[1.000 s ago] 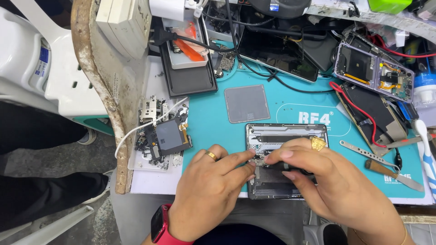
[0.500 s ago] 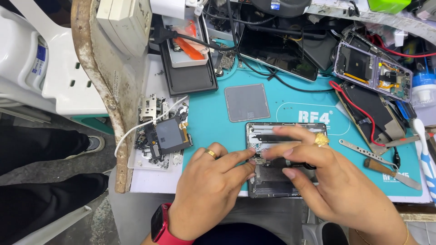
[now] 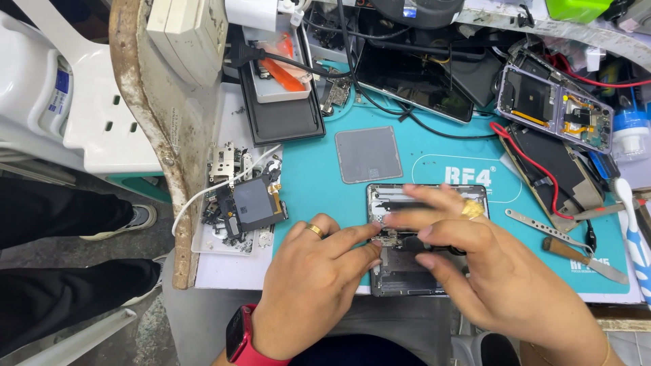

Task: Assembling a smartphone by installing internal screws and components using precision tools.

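- Opened phone (image 3: 407,271), back cover off, lies on the teal repair mat (image 3: 319,183) w/ long axis running away from the person, right under both hands.
- Left hand (image 3: 315,285): index + thumb pressed together, pinching at a small part near the phone's mid-left edge; what it grips is too small to tell.
- Right hand (image 3: 495,271): fingers spread, blurred, over the phone's upper half; equally near.

Dark phone screen (image 3: 413,85) (top centre)

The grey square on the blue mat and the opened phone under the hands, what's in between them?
Nothing: in the head view, only bare teal mat lies between the grey square and the opened phone.
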